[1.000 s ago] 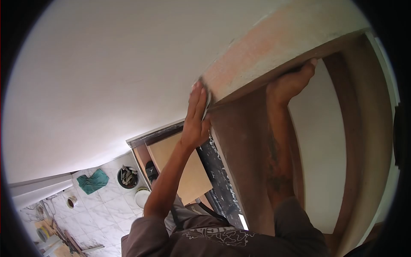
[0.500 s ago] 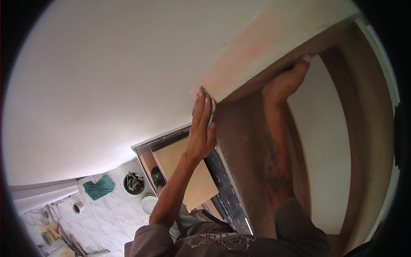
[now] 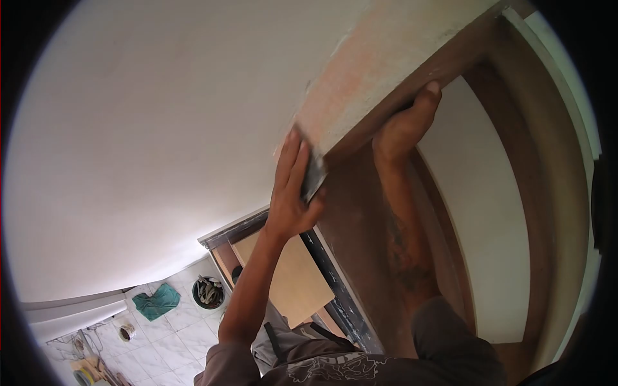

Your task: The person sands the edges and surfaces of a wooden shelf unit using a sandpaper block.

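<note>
My left hand (image 3: 290, 186) lies with its fingers stretched over a grey piece of sandpaper (image 3: 314, 175), thumb along the near edge, pressing it against the pale wall (image 3: 180, 116). It is at the lower end of a pinkish patch (image 3: 344, 74) where the surface looks worn or scraped. To the right, my right hand (image 3: 409, 125) grips the brown wooden frame (image 3: 393, 119) that borders the wall, its thumb on the near face and its other fingers mostly hidden behind the edge.
Below is a black-edged opening with a light wooden board (image 3: 299, 280). On the tiled floor (image 3: 158, 344) are a green cloth (image 3: 156, 302), a dark bucket (image 3: 208, 293) holding rags or scraps, and a small pot (image 3: 126, 332). A curved brown frame (image 3: 515, 193) rises at right.
My left hand has shifted slightly left in view and tilted, showing more of the sandpaper's face. My right hand keeps its hold on the frame while the whole view shifts a little.
</note>
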{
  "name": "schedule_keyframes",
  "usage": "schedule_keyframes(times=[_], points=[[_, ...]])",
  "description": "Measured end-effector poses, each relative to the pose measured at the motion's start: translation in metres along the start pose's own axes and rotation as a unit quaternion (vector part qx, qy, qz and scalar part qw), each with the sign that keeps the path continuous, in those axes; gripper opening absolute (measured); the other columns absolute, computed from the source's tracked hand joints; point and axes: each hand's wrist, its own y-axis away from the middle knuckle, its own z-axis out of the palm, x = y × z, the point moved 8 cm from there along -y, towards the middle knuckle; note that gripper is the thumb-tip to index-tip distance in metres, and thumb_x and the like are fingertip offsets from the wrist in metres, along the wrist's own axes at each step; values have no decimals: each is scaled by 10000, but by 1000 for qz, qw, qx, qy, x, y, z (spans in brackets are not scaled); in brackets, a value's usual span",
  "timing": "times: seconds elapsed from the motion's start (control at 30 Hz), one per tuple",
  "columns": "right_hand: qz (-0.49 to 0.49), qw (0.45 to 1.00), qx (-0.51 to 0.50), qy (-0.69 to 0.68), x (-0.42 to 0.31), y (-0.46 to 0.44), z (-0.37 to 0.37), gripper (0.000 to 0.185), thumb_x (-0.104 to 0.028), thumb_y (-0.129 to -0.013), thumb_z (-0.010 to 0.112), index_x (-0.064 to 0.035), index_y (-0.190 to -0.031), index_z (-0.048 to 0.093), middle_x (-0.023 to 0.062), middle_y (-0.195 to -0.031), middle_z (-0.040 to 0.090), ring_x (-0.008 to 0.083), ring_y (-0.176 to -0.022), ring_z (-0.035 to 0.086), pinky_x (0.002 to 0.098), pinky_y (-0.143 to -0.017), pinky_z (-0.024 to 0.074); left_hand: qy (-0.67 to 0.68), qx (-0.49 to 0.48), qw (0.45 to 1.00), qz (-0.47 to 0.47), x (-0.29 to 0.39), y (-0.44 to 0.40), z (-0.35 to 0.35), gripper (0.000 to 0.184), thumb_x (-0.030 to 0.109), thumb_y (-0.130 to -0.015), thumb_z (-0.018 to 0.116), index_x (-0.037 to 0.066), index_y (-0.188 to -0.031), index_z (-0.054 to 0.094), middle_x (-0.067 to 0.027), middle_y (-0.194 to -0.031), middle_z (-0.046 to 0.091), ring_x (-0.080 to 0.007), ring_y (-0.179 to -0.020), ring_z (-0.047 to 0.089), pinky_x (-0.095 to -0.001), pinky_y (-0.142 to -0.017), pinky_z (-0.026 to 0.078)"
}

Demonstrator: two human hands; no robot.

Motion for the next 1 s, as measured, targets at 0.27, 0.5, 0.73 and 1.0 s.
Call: schedule_keyframes(times=[0.27,0.5,0.73,1.0], points=[[30,999,17,16,3,1,-1,526,-422,-1075,343,76,-1181,477,184,-1051,529,277,-998,482,407,-926,391,30,24,996,80,28,-34,8,689,19,-859,502,-8,-1532,358,-230,-1632,246,-417,-1519,203,-521,-1229,152],[24,999,-8,-25,-2,0,1,465,-376,-1075,348,65,-1135,483,180,-1036,521,260,-957,474,400,-901,391,45,16,993,107,73,-101,1,647,96,-899,485,40,-1535,386,-203,-1630,272,-419,-1520,199,-535,-1228,129],[33,999,-3,1,-3,4,3,468,-369,-1070,335,76,-1111,475,174,-1013,506,252,-929,453,389,-888,382,10,28,999,21,15,19,12,644,52,-919,442,-77,-1533,299,-293,-1616,227,-445,-1516,183,-521,-1231,141],[29,999,-7,43,2,1,-5,477,-373,-1070,327,76,-1122,481,211,-1023,514,304,-963,469,418,-916,373,-10,74,993,94,88,-103,6,702,-66,-851,497,-25,-1534,341,-254,-1610,280,-415,-1504,247,-491,-1215,224]])
